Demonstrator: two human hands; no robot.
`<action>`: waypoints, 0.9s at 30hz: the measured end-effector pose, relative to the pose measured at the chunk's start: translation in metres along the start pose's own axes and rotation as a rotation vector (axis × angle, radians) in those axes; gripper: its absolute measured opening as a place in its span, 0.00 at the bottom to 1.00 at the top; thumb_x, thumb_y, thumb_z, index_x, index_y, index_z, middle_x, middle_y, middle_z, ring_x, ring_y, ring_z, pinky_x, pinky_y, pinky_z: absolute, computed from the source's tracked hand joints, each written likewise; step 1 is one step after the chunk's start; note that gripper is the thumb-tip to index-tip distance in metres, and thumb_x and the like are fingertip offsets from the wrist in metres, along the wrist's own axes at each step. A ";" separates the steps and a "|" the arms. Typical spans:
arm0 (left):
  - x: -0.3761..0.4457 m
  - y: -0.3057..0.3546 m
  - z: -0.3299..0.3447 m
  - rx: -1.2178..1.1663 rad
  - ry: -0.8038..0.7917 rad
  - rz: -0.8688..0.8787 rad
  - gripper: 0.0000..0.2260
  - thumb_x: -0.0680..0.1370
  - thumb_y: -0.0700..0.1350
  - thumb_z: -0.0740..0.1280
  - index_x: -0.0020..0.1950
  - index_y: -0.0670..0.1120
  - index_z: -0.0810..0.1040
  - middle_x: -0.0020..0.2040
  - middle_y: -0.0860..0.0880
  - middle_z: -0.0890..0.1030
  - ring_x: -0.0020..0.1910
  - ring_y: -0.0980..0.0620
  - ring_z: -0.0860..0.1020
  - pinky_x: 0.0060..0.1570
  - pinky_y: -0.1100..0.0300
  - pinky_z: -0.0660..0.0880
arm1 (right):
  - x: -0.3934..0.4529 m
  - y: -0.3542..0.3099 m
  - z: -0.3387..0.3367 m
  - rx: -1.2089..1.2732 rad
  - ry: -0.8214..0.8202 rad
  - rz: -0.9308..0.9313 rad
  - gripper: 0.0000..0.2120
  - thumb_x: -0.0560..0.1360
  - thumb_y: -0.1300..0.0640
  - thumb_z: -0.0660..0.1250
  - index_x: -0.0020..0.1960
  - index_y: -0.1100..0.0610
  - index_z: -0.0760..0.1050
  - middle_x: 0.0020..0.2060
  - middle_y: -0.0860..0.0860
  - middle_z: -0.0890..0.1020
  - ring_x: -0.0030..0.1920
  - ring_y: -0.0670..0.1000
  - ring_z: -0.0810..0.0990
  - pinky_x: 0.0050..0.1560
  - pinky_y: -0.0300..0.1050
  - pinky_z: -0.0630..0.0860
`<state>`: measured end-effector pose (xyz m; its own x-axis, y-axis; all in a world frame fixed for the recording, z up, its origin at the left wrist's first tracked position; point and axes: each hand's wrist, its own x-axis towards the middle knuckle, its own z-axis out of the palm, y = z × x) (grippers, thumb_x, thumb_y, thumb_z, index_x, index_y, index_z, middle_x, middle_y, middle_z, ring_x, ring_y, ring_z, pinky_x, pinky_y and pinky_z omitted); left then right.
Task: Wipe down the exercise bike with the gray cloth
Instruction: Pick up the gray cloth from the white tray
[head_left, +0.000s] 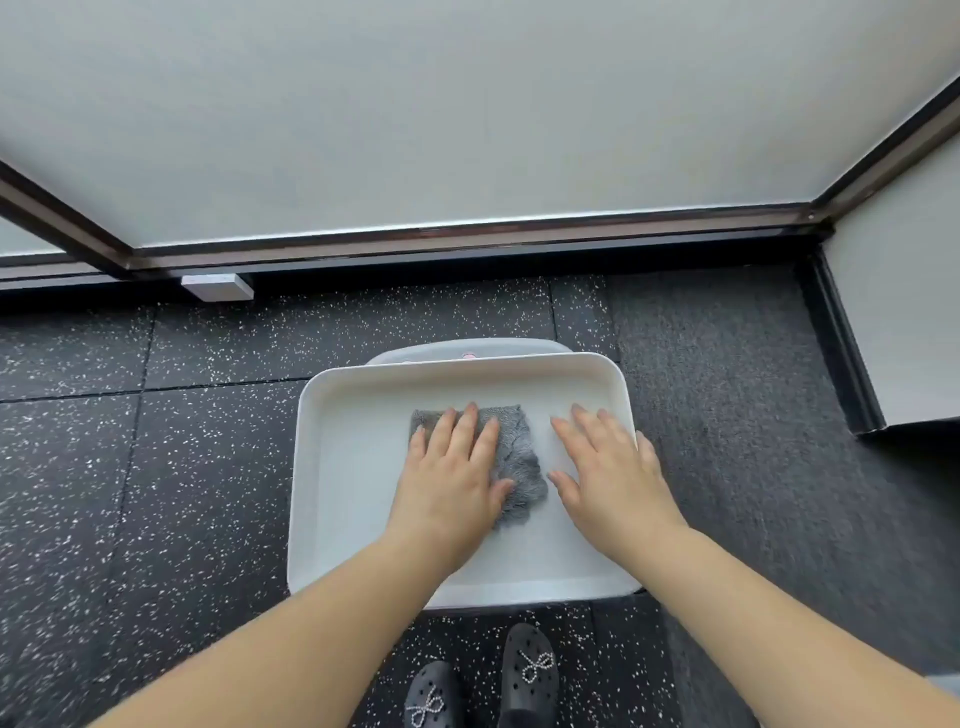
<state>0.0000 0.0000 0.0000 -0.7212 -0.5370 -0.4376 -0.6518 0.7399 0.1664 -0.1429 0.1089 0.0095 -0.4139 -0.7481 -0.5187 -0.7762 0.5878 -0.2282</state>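
A gray fluffy cloth (519, 457) lies flat in a white tray (353, 467) in the middle of the head view. My left hand (452, 478) rests palm down on the cloth's left part, fingers spread. My right hand (608, 467) lies flat on the tray's bottom just right of the cloth, its thumb close to the cloth's edge, holding nothing. No exercise bike is in view.
The tray stands over a second white shelf (467, 349) on a dark speckled rubber floor (156, 467). Dark carpet (737, 415) lies to the right. Frosted window panels (467, 104) with dark frames rise ahead. My two black shoes (483, 686) stand below the tray.
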 end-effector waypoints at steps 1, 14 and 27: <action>0.002 0.000 0.002 0.045 -0.013 -0.003 0.30 0.79 0.60 0.52 0.77 0.49 0.46 0.78 0.46 0.47 0.76 0.44 0.47 0.73 0.45 0.50 | 0.000 0.002 0.002 -0.007 -0.003 -0.002 0.27 0.79 0.44 0.53 0.76 0.46 0.50 0.78 0.47 0.49 0.77 0.52 0.47 0.74 0.58 0.47; -0.004 -0.003 -0.024 -0.004 0.068 -0.002 0.16 0.71 0.32 0.61 0.55 0.46 0.72 0.52 0.46 0.71 0.52 0.44 0.70 0.35 0.54 0.66 | -0.017 0.002 -0.018 0.035 0.053 -0.030 0.25 0.79 0.47 0.55 0.75 0.48 0.54 0.77 0.48 0.53 0.77 0.50 0.49 0.75 0.56 0.47; -0.061 0.023 -0.174 -0.654 0.371 0.013 0.13 0.75 0.39 0.66 0.54 0.55 0.80 0.49 0.57 0.76 0.44 0.66 0.72 0.44 0.81 0.63 | -0.068 -0.070 -0.150 0.756 0.182 -0.136 0.05 0.77 0.52 0.63 0.51 0.49 0.76 0.45 0.43 0.81 0.47 0.42 0.78 0.46 0.31 0.71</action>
<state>-0.0122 -0.0208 0.1842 -0.6861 -0.7166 -0.1252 -0.5659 0.4176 0.7109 -0.1318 0.0727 0.1848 -0.4605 -0.8287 -0.3182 -0.3183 0.4888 -0.8123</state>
